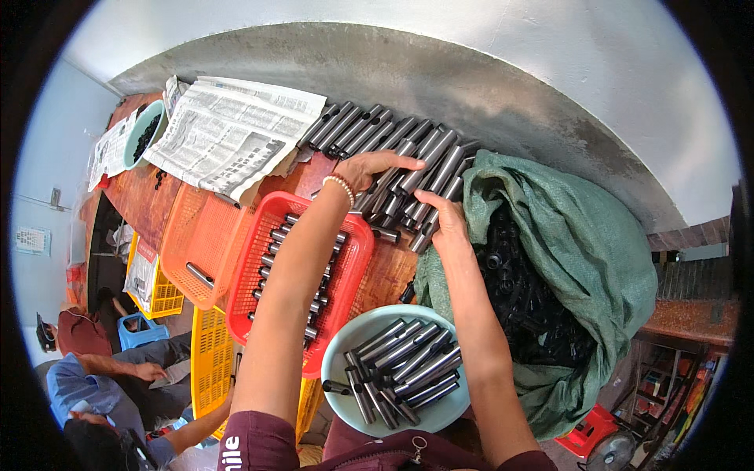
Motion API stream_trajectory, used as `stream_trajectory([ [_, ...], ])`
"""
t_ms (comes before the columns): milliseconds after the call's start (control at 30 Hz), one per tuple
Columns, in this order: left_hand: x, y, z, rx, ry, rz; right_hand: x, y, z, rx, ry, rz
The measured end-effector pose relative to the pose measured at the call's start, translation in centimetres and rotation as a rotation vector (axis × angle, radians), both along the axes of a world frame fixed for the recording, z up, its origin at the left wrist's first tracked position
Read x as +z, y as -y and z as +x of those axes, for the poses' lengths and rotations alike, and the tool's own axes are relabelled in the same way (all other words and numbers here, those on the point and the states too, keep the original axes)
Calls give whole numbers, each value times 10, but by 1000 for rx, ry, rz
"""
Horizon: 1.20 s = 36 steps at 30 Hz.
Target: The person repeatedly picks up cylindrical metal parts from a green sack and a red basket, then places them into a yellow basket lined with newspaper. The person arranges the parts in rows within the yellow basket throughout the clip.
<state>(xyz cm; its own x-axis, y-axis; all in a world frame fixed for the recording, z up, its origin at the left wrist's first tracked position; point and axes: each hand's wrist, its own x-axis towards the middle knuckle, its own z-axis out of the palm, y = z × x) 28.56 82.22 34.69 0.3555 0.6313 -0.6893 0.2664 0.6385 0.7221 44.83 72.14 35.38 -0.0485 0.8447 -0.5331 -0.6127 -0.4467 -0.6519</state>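
the pile of grey metal tubes [393, 153] at upper centre is pressed by the spread left hand [375, 166]; its lower edge is touched by the loosely spread right hand [444, 222].

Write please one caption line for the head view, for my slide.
Both hands, left hand and right hand, rest on a pile of grey metal tubes between a red basket and a green sack.

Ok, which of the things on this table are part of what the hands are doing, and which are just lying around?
In use:
- left hand and right hand, both on the metal tubes stacked by the wall
- red basket holding tubes
- pale blue bowl of tubes
- green sack of black parts

Lying about:
- newspaper
- orange basket
- yellow crate
- small bowl of dark bits
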Motion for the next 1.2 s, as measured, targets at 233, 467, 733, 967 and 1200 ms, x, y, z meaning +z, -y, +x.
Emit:
stream_trajectory([
  [233, 54, 1, 23, -200, -223, 116, -3, -16, -8, -185, 77, -29],
  [467, 36, 1, 32, -122, -348, 300, -4, -21, -1, -188, 80, 29],
  [733, -19, 9, 65, 67, -581, 528, 23, -7, 17, -131, 294, 5],
  [967, -20, 62, 45, 253, -588, 692, 36, 25, -11, -23, 530, 104],
  [1200, 33, 192, -4, 611, -39, 1187, 92, 99, -64, -9, 803, 473],
])
